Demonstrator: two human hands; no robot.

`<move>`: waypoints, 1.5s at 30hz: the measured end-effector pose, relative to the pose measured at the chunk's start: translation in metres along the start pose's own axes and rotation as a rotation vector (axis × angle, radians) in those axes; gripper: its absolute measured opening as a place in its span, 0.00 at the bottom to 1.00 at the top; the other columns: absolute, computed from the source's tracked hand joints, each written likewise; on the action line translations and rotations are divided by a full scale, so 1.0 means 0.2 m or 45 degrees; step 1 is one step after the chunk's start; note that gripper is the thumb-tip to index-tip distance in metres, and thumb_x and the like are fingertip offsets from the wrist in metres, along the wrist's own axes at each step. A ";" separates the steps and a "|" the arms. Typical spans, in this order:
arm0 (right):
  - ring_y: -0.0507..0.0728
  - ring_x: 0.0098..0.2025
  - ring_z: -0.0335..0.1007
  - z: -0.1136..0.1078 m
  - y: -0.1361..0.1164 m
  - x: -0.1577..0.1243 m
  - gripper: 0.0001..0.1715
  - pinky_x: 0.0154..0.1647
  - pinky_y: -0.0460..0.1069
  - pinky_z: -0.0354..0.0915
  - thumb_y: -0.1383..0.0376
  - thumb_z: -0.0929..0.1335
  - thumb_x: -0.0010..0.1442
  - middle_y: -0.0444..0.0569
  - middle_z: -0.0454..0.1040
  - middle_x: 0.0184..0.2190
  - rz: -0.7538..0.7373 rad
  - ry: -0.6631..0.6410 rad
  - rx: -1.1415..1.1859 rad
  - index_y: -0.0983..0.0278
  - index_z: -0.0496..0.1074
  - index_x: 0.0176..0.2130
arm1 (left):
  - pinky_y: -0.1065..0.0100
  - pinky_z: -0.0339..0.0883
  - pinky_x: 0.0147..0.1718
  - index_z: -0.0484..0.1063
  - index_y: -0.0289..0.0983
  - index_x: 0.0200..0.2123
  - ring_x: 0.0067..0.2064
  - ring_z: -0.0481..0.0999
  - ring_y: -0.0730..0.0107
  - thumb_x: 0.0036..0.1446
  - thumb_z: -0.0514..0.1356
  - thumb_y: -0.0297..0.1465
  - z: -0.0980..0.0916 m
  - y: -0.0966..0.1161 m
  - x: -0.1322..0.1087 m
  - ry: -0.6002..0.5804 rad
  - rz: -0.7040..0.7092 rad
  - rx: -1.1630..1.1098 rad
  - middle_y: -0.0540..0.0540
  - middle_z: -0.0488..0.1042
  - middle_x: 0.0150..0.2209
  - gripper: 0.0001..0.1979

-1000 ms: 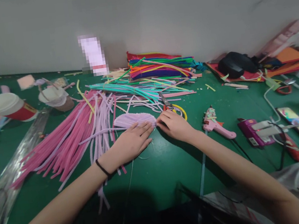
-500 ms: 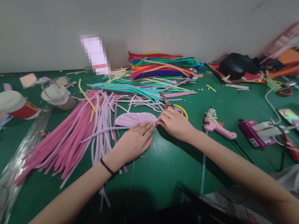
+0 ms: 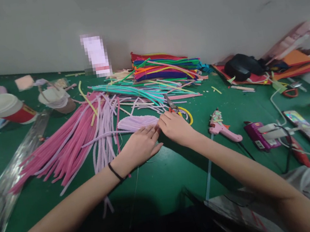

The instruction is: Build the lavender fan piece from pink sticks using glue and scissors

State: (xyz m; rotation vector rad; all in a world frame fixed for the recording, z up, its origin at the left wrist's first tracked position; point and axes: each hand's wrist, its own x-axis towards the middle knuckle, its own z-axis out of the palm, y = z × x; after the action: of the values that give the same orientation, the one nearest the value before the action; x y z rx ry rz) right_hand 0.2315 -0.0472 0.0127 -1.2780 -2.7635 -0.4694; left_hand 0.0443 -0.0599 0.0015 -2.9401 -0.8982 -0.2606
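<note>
A lilac fuzzy piece [image 3: 134, 122], made of stems laid side by side, lies on the green table [image 3: 178, 181]. My left hand [image 3: 140, 147] rests over its near edge, palm down, and the fingers press on it. At the right end of the piece, my right hand [image 3: 175, 128] has its fingers closed in a pinch on it, touching my left fingertips. Yellow-handled pliers [image 3: 186, 115] lie just beyond my right hand. Left of the piece spread loose lilac stems [image 3: 104, 134] and a bundle of pink stems [image 3: 69, 143].
Multicoloured stems [image 3: 165, 68] are piled by the wall. A pink glue gun [image 3: 225, 131], a purple power block [image 3: 257, 138] and a phone [image 3: 305, 127] lie right. Two cups, one a white-lidded cup [image 3: 0, 107], stand left beside silvery wires [image 3: 20, 162].
The whole view has shifted slightly, so things sit a little further left. Both hands stay at the lilac piece, with the right fingers now closer over the left fingertips.
</note>
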 end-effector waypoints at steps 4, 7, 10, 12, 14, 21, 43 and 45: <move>0.62 0.41 0.65 0.01 -0.01 -0.02 0.11 0.42 0.54 0.62 0.71 0.61 0.65 0.56 0.74 0.36 0.093 0.041 0.151 0.69 0.73 0.37 | 0.54 0.62 0.58 0.67 0.25 0.57 0.59 0.69 0.50 0.66 0.51 0.39 0.02 0.00 0.00 0.022 -0.012 -0.010 0.31 0.70 0.57 0.25; 0.59 0.41 0.66 0.03 -0.03 -0.10 0.13 0.47 0.54 0.63 0.66 0.62 0.67 0.53 0.75 0.36 0.370 0.200 0.384 0.67 0.75 0.40 | 0.55 0.61 0.58 0.66 0.27 0.58 0.60 0.68 0.52 0.66 0.50 0.39 0.02 0.00 -0.01 0.046 -0.026 -0.009 0.33 0.69 0.58 0.25; 0.59 0.43 0.65 0.06 -0.08 -0.18 0.15 0.48 0.54 0.64 0.66 0.62 0.66 0.52 0.74 0.39 0.491 0.300 0.488 0.65 0.75 0.47 | 0.56 0.60 0.59 0.66 0.27 0.58 0.60 0.68 0.53 0.67 0.49 0.39 0.02 0.00 -0.01 0.028 -0.021 0.005 0.33 0.69 0.58 0.25; 0.60 0.44 0.64 0.06 -0.12 -0.21 0.17 0.47 0.55 0.65 0.68 0.62 0.65 0.53 0.73 0.41 0.495 0.300 0.482 0.64 0.74 0.50 | 0.56 0.60 0.59 0.66 0.26 0.58 0.60 0.68 0.52 0.67 0.48 0.39 0.01 0.00 -0.01 0.017 -0.021 0.015 0.33 0.69 0.58 0.26; 0.60 0.44 0.62 0.06 -0.14 -0.21 0.18 0.47 0.55 0.64 0.69 0.63 0.64 0.53 0.73 0.42 0.470 0.272 0.445 0.64 0.74 0.52 | 0.55 0.60 0.59 0.66 0.26 0.58 0.60 0.68 0.52 0.67 0.48 0.39 0.01 0.00 -0.01 0.007 -0.024 0.012 0.32 0.68 0.59 0.26; 0.62 0.46 0.59 0.01 -0.11 -0.16 0.16 0.47 0.56 0.59 0.69 0.63 0.64 0.53 0.74 0.43 0.287 0.105 0.156 0.66 0.75 0.48 | 0.55 0.58 0.61 0.65 0.26 0.59 0.61 0.66 0.52 0.67 0.48 0.38 0.01 -0.03 -0.02 -0.008 -0.023 -0.103 0.32 0.66 0.60 0.26; 0.61 0.45 0.63 -0.02 0.06 -0.07 0.11 0.46 0.56 0.59 0.66 0.66 0.62 0.53 0.77 0.39 -0.004 0.040 0.432 0.63 0.79 0.40 | 0.58 0.58 0.60 0.64 0.35 0.60 0.61 0.66 0.59 0.67 0.49 0.39 -0.09 -0.24 -0.14 -0.017 -0.139 -0.376 0.39 0.68 0.60 0.23; 0.60 0.44 0.67 -0.02 0.06 -0.07 0.12 0.46 0.55 0.61 0.66 0.65 0.62 0.53 0.77 0.39 0.085 0.061 0.601 0.63 0.78 0.42 | 0.56 0.56 0.61 0.60 0.34 0.62 0.63 0.62 0.57 0.65 0.51 0.40 -0.09 -0.30 -0.14 0.059 -0.188 -0.356 0.37 0.64 0.62 0.26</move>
State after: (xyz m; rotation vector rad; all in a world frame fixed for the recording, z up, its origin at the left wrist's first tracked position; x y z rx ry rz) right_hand 0.2501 -0.0514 0.0178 -1.2103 -2.5592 0.1516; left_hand -0.0141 -0.0269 0.0153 -3.1030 -1.1624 -0.4984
